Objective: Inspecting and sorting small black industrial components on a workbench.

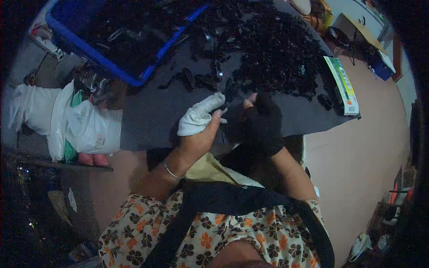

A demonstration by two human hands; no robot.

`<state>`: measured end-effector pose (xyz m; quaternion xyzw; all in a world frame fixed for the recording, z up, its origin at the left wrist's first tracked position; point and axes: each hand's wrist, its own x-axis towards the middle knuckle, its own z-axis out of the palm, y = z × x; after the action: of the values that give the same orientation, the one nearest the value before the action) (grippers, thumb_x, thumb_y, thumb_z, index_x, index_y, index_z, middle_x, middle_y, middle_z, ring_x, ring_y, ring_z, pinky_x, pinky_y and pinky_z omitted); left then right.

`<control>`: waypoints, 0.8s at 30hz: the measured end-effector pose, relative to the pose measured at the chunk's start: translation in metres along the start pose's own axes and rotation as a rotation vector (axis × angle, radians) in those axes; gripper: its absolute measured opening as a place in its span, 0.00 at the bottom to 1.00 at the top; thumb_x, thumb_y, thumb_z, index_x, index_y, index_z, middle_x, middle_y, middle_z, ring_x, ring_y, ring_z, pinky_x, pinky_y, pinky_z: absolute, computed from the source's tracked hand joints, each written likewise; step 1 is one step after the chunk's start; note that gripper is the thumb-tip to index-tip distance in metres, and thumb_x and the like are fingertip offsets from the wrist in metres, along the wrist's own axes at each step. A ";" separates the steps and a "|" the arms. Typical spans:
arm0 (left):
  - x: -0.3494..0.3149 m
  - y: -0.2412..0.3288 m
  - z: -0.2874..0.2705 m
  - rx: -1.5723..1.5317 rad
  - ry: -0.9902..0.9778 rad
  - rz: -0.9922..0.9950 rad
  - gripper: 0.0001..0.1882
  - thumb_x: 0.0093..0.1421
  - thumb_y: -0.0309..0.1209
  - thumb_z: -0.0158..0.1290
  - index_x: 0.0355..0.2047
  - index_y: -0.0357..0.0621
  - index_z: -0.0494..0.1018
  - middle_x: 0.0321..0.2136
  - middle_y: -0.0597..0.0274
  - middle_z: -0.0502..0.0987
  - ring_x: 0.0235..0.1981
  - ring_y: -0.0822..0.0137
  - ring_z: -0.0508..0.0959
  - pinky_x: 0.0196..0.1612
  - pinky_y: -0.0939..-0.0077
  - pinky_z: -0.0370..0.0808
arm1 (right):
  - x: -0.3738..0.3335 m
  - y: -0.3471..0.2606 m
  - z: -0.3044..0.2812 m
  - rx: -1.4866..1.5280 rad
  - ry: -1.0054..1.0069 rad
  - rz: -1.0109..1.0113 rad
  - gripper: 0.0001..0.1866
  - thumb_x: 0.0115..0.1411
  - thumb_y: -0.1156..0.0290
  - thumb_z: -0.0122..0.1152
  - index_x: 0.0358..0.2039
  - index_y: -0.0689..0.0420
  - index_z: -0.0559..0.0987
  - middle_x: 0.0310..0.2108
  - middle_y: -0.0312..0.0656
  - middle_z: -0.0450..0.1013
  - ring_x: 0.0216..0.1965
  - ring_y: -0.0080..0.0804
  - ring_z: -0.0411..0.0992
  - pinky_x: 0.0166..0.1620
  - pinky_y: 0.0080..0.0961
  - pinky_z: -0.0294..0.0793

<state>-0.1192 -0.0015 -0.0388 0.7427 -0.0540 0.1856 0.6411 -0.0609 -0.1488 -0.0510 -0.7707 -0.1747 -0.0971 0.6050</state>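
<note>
My left hand (pixel 199 125) wears a white cloth cover over its fingers, with the thumb bare. Its fingers are bent and closed toward the thumb near the table's front edge; what they hold is too small and dark to make out. Opposite it, my right hand (pixel 263 117) is in a black glove with bare fingertips, which are drawn together around something I cannot make out. Beyond both hands, a large heap of small black parts (pixel 281 53) spreads over the dark grey table (pixel 152 123). A few loose black pieces (pixel 192 79) lie nearer, left of the heap.
At the back left stands a blue bin (pixel 142 80) holding more black parts. A green, white and yellow box (pixel 342 85) lies along the table's right edge. White plastic bags (pixel 91 127) sit left of the table. Brownish paper (pixel 208 169) shows below my hands.
</note>
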 end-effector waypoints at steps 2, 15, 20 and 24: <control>0.002 -0.003 0.000 0.097 0.028 0.075 0.13 0.55 0.20 0.48 0.42 0.33 0.69 0.42 0.52 0.72 0.43 0.65 0.73 0.44 0.77 0.71 | -0.001 -0.002 0.001 -0.050 0.049 0.026 0.04 0.53 0.72 0.54 0.26 0.60 0.71 0.19 0.39 0.69 0.23 0.26 0.68 0.28 0.23 0.67; -0.002 -0.003 0.001 0.254 -0.060 0.238 0.12 0.51 0.19 0.51 0.37 0.36 0.73 0.41 0.48 0.72 0.46 0.59 0.71 0.50 0.74 0.65 | -0.008 0.015 0.016 0.180 -0.045 -0.011 0.05 0.51 0.72 0.56 0.24 0.59 0.71 0.21 0.44 0.67 0.25 0.39 0.66 0.31 0.33 0.65; -0.001 0.019 -0.003 0.526 -0.236 0.299 0.15 0.48 0.19 0.52 0.39 0.37 0.71 0.42 0.47 0.71 0.46 0.55 0.70 0.50 0.72 0.64 | -0.009 0.013 0.009 0.332 -0.257 0.058 0.05 0.52 0.71 0.55 0.25 0.59 0.70 0.21 0.44 0.66 0.24 0.36 0.65 0.30 0.31 0.65; -0.010 0.009 -0.004 0.420 -0.110 0.268 0.15 0.48 0.20 0.53 0.39 0.37 0.71 0.41 0.48 0.72 0.46 0.57 0.71 0.51 0.71 0.64 | -0.015 -0.003 0.006 0.382 -0.350 0.137 0.05 0.54 0.70 0.54 0.29 0.57 0.69 0.23 0.38 0.66 0.26 0.26 0.65 0.31 0.25 0.66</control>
<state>-0.1324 -0.0004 -0.0339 0.8549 -0.1470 0.2354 0.4384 -0.0762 -0.1449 -0.0550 -0.6577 -0.2393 0.1132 0.7052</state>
